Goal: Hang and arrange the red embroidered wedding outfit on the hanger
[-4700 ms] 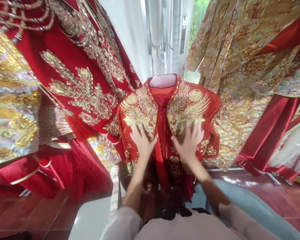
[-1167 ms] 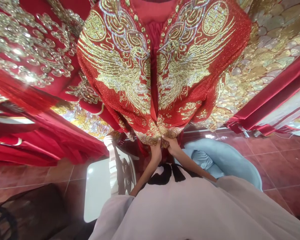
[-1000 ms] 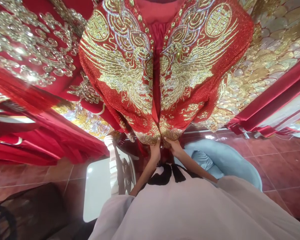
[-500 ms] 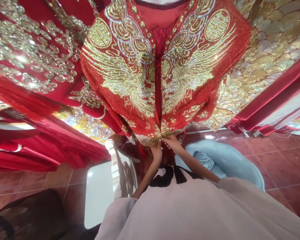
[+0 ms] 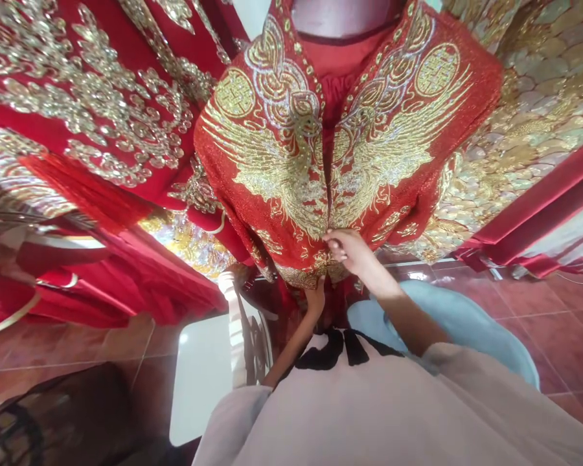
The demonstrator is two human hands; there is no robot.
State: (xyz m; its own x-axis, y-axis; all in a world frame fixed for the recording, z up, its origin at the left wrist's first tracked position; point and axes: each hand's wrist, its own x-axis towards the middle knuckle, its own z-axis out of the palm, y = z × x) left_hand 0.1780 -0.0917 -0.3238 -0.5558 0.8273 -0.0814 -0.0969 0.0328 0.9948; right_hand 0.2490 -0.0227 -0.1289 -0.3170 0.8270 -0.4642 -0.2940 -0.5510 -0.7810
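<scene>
— Where the far left is taken first, what is seen?
— A red garment with silver-gold embroidery (image 5: 92, 110) is hung at nine to ten o'clock, and a white table (image 5: 201, 375) is seen lower, at about seven o'clock, with a pale carved chair back (image 5: 236, 330) just beside it.

— And the left hand?
— The left hand (image 5: 315, 299) is raised under the bottom hem of the red and gold jacket (image 5: 291, 162), at six o'clock of it. The hem is touched, but how far the fingers are curled cannot be told.

— Where is the jacket placed?
— It is hung at centre, at twelve o'clock.

— The right hand?
— The right hand (image 5: 348, 249) is closed loosely, its fingertips pinched on the jacket's front opening just above the hem.

— Further right?
— A blue seat (image 5: 471, 323) is seen at four o'clock, and a gold scale-patterned robe (image 5: 529, 110) at two o'clock.
</scene>
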